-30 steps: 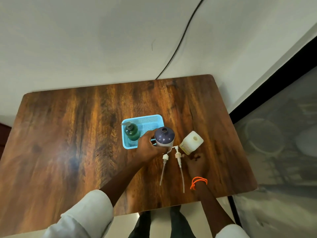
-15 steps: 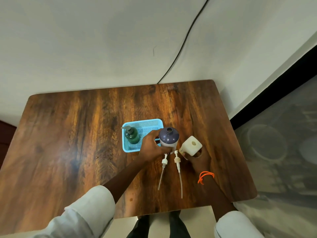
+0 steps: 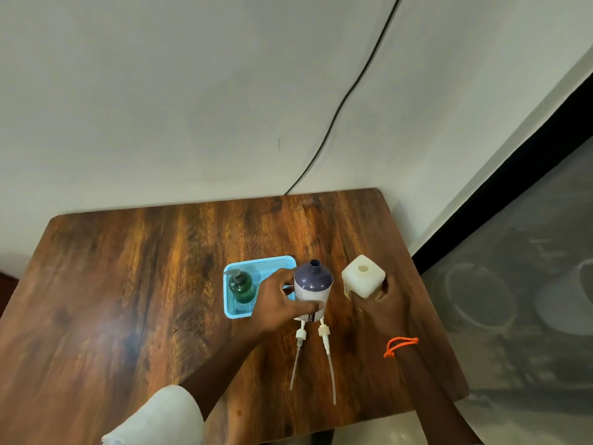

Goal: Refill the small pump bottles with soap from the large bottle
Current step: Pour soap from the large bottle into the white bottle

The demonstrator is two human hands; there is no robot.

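Observation:
My left hand (image 3: 278,306) grips a bottle with a dark purple shoulder and white body (image 3: 312,290), standing upright with its neck uncapped. To its right my right hand (image 3: 382,308) holds a cream square bottle (image 3: 362,276), also uncapped, lifted and upright. Two white pump heads with long dip tubes (image 3: 313,351) lie on the wooden table (image 3: 128,284) just in front of the bottles. A small green pump bottle (image 3: 240,286) with its pump on stands in a light blue mesh tray (image 3: 263,263) behind my left hand.
A black cable (image 3: 346,94) runs down the white wall to the table's back edge. The table's right edge borders a grey floor with a black strip (image 3: 500,200). An orange cord (image 3: 400,345) circles my right wrist.
My right hand moved from the table by the pump heads to the cream bottle, took hold of it and raised it upright. My left hand kept its grip on the purple-topped bottle.

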